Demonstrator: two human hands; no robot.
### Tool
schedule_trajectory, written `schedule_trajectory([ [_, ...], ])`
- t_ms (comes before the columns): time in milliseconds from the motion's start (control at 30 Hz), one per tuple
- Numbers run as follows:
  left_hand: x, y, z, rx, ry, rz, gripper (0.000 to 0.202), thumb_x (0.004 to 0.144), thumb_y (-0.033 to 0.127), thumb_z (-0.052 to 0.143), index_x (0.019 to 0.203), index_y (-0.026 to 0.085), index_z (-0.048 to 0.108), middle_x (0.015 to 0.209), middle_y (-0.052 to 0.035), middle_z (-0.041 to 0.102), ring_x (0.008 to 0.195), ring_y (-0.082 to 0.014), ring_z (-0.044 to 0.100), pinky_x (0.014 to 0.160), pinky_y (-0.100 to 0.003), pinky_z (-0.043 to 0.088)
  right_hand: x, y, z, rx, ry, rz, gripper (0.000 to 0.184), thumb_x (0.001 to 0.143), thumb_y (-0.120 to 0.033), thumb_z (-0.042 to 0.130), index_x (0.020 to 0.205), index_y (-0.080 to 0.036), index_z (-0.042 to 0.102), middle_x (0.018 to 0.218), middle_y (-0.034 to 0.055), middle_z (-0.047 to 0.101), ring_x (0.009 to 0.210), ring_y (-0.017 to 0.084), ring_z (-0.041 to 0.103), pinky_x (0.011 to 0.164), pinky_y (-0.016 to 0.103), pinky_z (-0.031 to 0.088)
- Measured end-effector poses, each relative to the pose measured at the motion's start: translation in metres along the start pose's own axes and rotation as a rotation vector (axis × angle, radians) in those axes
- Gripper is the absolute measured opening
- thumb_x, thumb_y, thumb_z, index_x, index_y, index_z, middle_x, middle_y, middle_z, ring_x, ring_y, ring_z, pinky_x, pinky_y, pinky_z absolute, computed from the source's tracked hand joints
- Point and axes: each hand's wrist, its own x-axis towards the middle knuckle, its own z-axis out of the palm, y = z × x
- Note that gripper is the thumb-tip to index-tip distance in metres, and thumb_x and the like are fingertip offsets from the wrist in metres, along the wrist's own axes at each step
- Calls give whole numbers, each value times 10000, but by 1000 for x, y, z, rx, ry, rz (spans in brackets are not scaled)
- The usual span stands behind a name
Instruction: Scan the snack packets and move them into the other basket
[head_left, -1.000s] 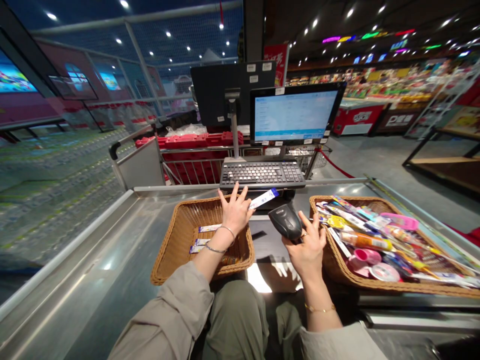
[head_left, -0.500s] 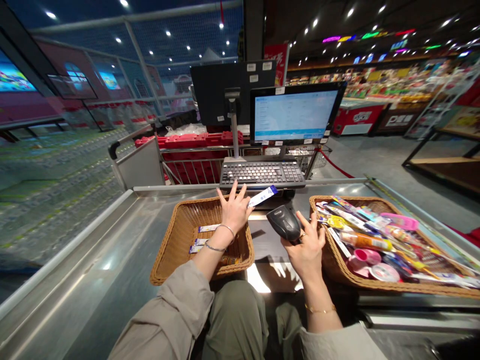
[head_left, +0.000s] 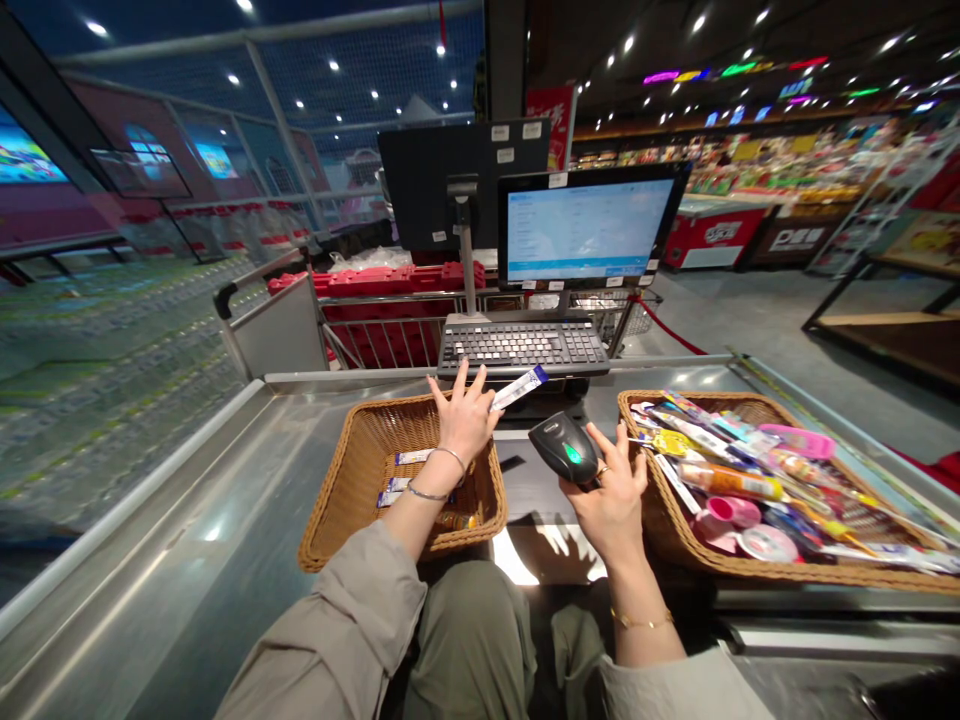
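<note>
My left hand [head_left: 465, 422] pinches a slim white and blue packet [head_left: 518, 388] between its fingers, above the back edge of a wicker basket [head_left: 358, 470]. Several similar packets [head_left: 414, 457] and a small orange item lie inside that basket. My right hand [head_left: 616, 497] grips a black handheld barcode scanner [head_left: 562, 448], which shows a green light and points towards the packet. Just right of that hand, a second wicker basket [head_left: 787, 572] is heaped with several toothbrushes, tubes and pink-and-white packaged goods [head_left: 731, 482].
Both baskets stand on a steel checkout counter [head_left: 180, 490]. A keyboard [head_left: 523, 347] and a lit monitor [head_left: 585, 228] stand ahead, beside a second, dark-backed screen [head_left: 461, 180]. Behind them is a metal cart holding red crates [head_left: 397, 300]. Store shelves fill the far right.
The packet has risen and shifted slightly left. The scanner has tilted towards it, and its green light now shows. The view has drifted slightly.
</note>
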Motion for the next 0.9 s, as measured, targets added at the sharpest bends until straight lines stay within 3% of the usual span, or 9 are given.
schedule_trajectory([
  [667,-1,4,3,-13,-6,9,179,895,333,649,1037,257,730,1521,-72,493,1507,-369,267,1108,-821,-41,1,2,-5,-25,37,30,172,811,-322,635,918,-193,674,1410,143,588,1487,386,308,1147,708,219],
  [900,0,15,1,-37,4,27,194,897,351,651,1047,259,733,1512,-85,504,1504,-373,270,1115,-823,7,0,5,-11,-28,66,76,219,808,-354,651,944,-185,685,1420,150,580,1492,392,292,1152,727,183],
])
